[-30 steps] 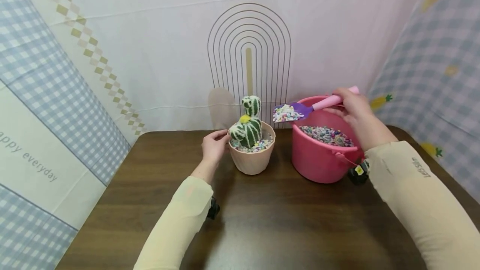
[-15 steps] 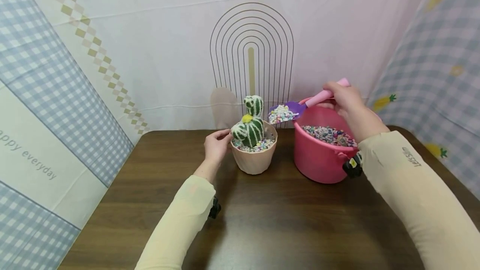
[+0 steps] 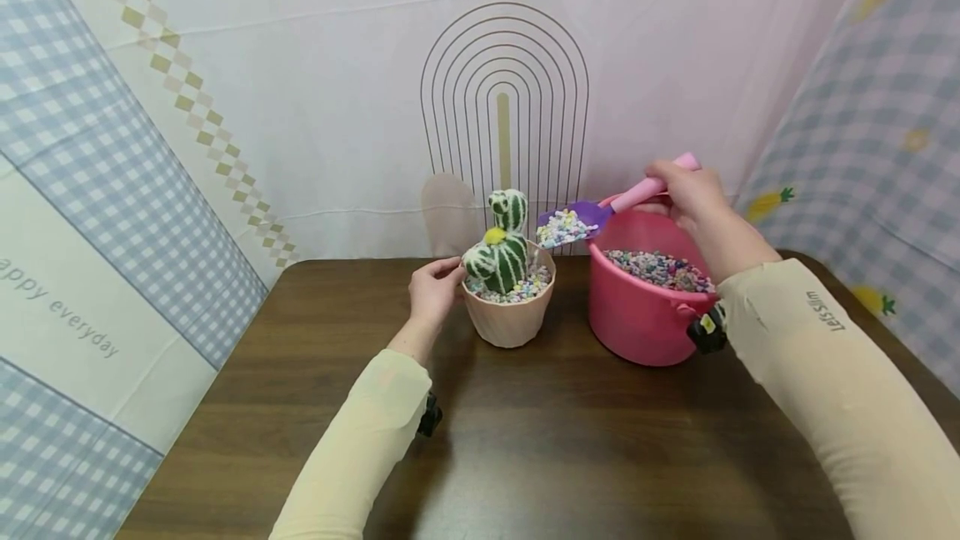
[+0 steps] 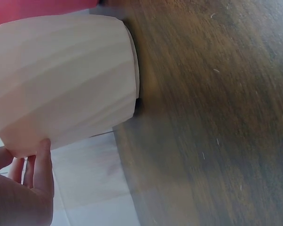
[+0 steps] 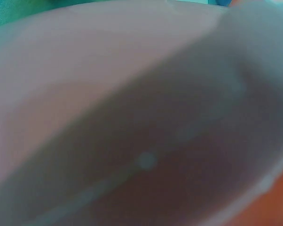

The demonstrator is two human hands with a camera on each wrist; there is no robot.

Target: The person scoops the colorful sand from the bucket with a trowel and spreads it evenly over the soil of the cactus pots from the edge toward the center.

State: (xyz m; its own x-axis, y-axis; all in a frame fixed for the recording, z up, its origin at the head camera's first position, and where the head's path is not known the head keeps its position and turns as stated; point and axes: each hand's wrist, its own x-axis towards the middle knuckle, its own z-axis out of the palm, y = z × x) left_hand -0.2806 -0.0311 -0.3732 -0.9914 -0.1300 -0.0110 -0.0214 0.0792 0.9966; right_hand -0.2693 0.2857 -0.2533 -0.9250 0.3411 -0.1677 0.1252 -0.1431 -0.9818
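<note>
In the head view, my left hand (image 3: 435,294) pinches the left rim of a beige flowerpot (image 3: 506,323); the left wrist view shows its fingers (image 4: 43,169) against the pot's ridged wall. A knitted green-and-white cactus (image 3: 502,265) with a yellow flower stands in the pot, among small coloured pebbles (image 3: 525,290). My right hand (image 3: 693,198) grips the pink handle of a purple toy shovel (image 3: 592,215). Pale pebbles (image 3: 564,229) heap on the shovel's blade, whose tip hangs over the pot's right rim. A few seem to drop from it.
A pink bucket (image 3: 637,323) part-filled with coloured pebbles (image 3: 660,269) stands right of the pot, under my right forearm. Both stand near the back of the brown wooden table (image 3: 540,448), before a patterned cloth (image 3: 337,107). The right wrist view is mostly blurred.
My right hand has moved left with the shovel, bringing its blade from above the gap between bucket and pot to the pot's right rim. The left hand stays at the pot.
</note>
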